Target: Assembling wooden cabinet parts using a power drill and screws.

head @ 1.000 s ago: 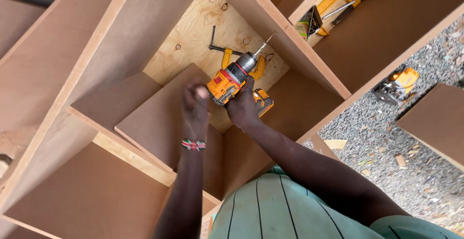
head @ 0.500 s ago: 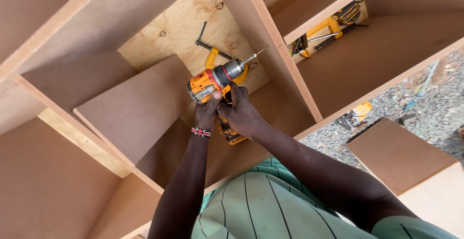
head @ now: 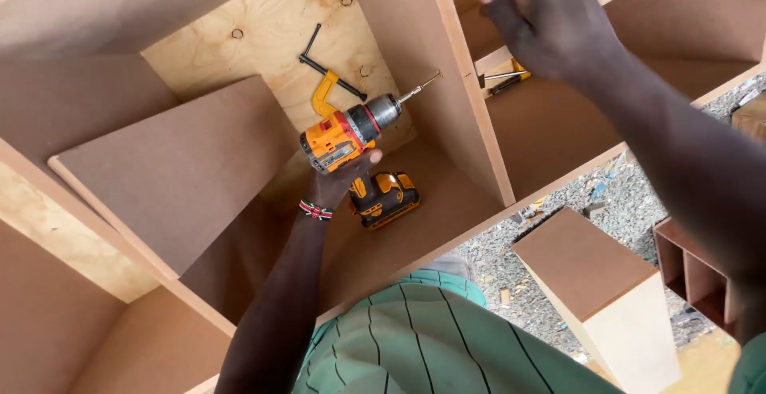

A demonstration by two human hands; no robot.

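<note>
My left hand (head: 345, 177), with a beaded bracelet at the wrist, grips the handle of an orange and black cordless drill (head: 347, 132). The drill's bit touches the brown upright divider panel (head: 423, 83) of a wooden cabinet. My right hand (head: 550, 19) is raised at the top of the view, its fingers curled over the near edge of that same divider. A yellow bar clamp (head: 323, 95) lies on the plywood back (head: 271, 35) just behind the drill.
A slanted brown shelf panel (head: 175, 163) stands left of the drill. Another yellow tool (head: 504, 80) lies in the compartment to the right. Outside the cabinet, a brown-topped box (head: 594, 282) stands on gravel (head: 558, 202).
My right hand has let go of the drill and moved up to the divider's edge. The drill bit has come forward against the divider, held by my left hand alone.
</note>
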